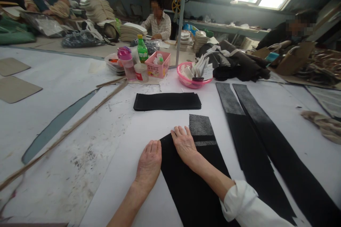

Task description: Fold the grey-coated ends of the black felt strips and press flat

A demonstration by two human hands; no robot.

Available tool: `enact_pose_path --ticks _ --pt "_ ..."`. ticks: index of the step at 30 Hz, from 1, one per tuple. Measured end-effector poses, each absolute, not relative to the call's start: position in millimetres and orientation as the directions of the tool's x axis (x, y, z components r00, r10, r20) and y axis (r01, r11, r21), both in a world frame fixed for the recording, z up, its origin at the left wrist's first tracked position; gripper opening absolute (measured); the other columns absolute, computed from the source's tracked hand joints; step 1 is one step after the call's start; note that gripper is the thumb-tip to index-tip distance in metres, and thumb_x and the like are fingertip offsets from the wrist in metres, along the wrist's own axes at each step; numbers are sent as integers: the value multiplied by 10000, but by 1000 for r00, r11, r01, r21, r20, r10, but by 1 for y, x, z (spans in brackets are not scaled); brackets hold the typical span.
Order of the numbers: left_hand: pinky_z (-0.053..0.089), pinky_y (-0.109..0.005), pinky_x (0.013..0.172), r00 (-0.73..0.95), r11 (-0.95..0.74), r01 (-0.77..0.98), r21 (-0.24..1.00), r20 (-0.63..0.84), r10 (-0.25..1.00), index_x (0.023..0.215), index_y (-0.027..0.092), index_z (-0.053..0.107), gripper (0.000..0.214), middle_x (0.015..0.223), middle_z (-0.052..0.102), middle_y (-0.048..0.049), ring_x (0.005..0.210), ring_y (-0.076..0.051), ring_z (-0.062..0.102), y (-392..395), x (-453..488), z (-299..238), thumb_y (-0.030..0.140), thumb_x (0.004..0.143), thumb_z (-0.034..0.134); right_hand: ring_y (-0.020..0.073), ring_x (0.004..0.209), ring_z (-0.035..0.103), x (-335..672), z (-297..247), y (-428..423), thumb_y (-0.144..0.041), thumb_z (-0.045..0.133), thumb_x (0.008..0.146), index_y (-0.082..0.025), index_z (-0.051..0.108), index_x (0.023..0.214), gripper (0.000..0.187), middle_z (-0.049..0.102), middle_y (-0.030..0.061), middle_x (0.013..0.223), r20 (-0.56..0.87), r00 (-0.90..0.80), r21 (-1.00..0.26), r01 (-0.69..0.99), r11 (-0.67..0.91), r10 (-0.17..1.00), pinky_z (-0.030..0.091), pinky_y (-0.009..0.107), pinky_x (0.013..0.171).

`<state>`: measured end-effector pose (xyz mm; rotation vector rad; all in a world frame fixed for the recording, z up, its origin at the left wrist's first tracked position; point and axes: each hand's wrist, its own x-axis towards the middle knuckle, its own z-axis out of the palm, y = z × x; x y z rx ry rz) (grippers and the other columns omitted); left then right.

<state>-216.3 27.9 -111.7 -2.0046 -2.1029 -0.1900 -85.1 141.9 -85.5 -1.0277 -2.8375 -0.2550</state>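
Note:
A wide strip of black felt-like fabric (197, 188) lies in front of me, with grey speckled patches at its far end. My right hand (184, 145) rests palm down on this strip near its top, fingers stretched out and a little apart. Along the strip's left edge sits my left hand (149, 161), palm down beside the corner; its thumb is hidden and I see no thing held in it. Beyond both hands is a neat stack of black strips (167, 101). Two long black strips (255, 149) with grey far ends lie to the right.
A pink basket (191, 84) with papers, a pink box (159, 64), a green bottle (142, 49) and a purple-lidded cup (126, 64) stand at the far side. A long brown strip (69, 129) crosses the left of the white table (114, 170). Several people work beyond.

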Motion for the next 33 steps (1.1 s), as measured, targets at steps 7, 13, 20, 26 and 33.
enact_pose_path --ticks 7,13,20,26,33 --pt "422 -428 1034 -81 106 991 -87 249 965 1245 32 540 417 1177 547 -189 1149 -277 500 11 -220 -109 12 844 427 262 1154 442 -83 -89 140 -81 420 922 -134 541 1221 326 549 144 1198 176 -750 112 659 744 638 321 477 1029" --pt "423 -421 1019 -110 136 987 -79 275 955 1218 23 552 387 1117 559 -174 1116 -275 505 4 -218 -107 32 846 442 247 1133 458 -77 -81 143 -72 441 919 -148 558 1204 317 563 131 1174 137 -752 20 653 757 645 318 461 1021" --pt "450 -453 965 -132 149 989 -8 409 903 1107 78 582 304 1105 568 -160 1109 -270 507 4 -217 -119 48 846 429 166 1047 522 -84 -63 166 -292 602 901 -267 635 1087 191 620 13 1096 47 -853 -117 513 851 520 404 278 871" --pt "441 -469 969 -184 107 975 196 436 881 1037 126 570 240 1064 557 -133 1102 -267 504 2 -218 -119 80 869 405 189 940 577 -107 -62 179 -266 763 752 -218 692 937 203 656 37 943 -61 -861 -184 507 842 505 411 259 764" --pt "507 -391 871 -367 154 870 469 404 838 1116 153 516 234 1057 572 -94 1013 -223 560 -1 -226 -107 261 917 457 137 710 596 -107 -43 188 -298 796 682 -217 720 807 167 669 -17 749 -191 -854 -350 519 779 483 356 199 563"
